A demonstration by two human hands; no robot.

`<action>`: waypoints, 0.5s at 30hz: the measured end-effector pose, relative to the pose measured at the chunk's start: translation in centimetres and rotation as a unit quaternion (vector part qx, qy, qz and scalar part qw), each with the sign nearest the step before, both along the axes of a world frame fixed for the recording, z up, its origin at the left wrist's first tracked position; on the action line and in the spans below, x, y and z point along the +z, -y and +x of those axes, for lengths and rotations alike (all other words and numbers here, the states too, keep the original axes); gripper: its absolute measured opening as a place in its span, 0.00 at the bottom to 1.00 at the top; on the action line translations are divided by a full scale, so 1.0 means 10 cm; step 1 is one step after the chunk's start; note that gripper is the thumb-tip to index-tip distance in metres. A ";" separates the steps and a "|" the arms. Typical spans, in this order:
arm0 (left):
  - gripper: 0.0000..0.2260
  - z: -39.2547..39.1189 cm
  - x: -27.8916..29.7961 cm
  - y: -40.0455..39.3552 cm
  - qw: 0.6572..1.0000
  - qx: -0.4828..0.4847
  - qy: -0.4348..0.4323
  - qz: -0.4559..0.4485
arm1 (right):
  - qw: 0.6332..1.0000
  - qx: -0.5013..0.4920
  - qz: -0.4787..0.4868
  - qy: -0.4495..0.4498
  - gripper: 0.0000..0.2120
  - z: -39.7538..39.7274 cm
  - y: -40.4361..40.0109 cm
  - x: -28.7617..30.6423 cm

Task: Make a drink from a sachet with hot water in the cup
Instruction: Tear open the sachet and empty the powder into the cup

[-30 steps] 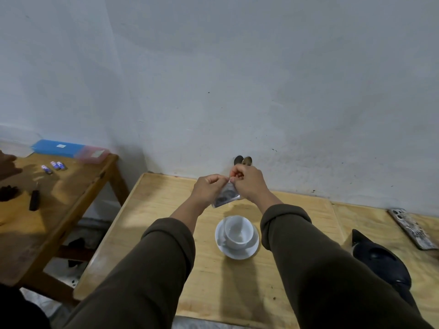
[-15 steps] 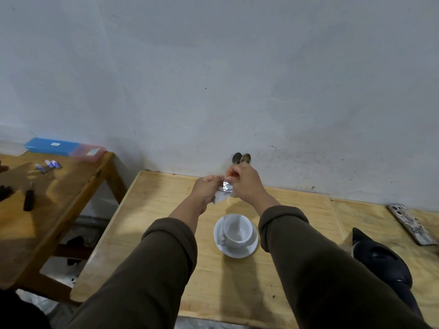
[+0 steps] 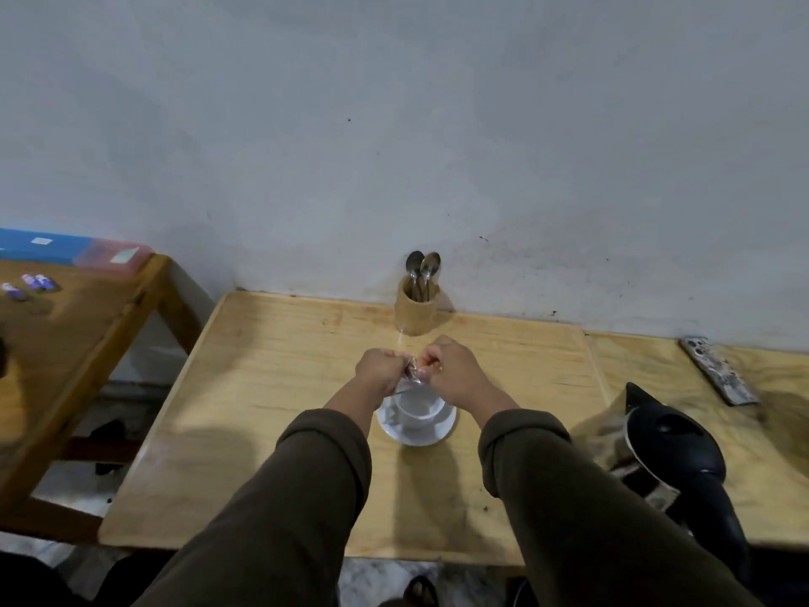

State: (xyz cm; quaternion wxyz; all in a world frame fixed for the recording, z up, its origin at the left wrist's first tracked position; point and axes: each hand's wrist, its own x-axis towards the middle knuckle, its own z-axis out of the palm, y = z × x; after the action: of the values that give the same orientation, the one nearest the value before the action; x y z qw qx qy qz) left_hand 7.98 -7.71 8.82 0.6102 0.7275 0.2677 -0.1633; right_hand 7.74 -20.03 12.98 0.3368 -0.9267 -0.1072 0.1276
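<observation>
Because both the left hand (image 3: 380,371) and right hand (image 3: 451,373) pinch the sachet (image 3: 411,372) shut-fisted directly above the cup (image 3: 418,409), any powder spilled while tearing should fall inside.

Pale wood worktop (image 3: 271,387), smooth, faint grain, a soft sheen where the light lands. White cup (image 3: 418,409) and saucer (image 3: 431,433) look like glazed ceramic, glossy. The sachet (image 3: 412,373) pinched between left hand (image 3: 380,371) and right hand (image 3: 455,373) glints like crinkled foil or plastic film. Spoons (image 3: 422,267) are shiny metal, standing in a matt wooden holder (image 3: 416,313). Kettle (image 3: 676,457): black plastic lid and handle, polished metal body. Sleeves (image 3: 306,497) are matt olive cloth. The wall (image 3: 394,124) is dull, scuffed paint.
</observation>
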 end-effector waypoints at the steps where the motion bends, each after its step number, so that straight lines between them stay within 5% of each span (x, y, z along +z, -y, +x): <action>1: 0.10 -0.01 -0.02 0.02 1.000 -0.001 -0.008 0.018 | 1.000 -0.001 0.000 -0.009 0.08 -0.04 0.03 -0.04; 7: 0.14 0.00 0.01 0.10 0.991 -0.038 -0.034 0.126 | 0.998 -0.003 0.002 -0.056 0.08 -0.17 0.15 -0.15; 11: 0.13 0.02 -0.01 0.13 0.982 -0.053 -0.049 0.172 | 0.997 -0.011 0.007 -0.070 0.17 -0.24 0.24 -0.18; 15: 0.15 0.00 0.00 0.18 0.972 -0.077 -0.060 0.214 | 0.998 -0.007 0.010 -0.058 0.11 -0.27 0.28 -0.21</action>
State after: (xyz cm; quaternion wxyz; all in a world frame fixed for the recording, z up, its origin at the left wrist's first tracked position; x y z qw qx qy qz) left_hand 7.99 -9.51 8.84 0.4089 0.8486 0.2756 -0.1918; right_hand 5.09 -22.84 10.91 0.3521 -0.9152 -0.0825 0.1779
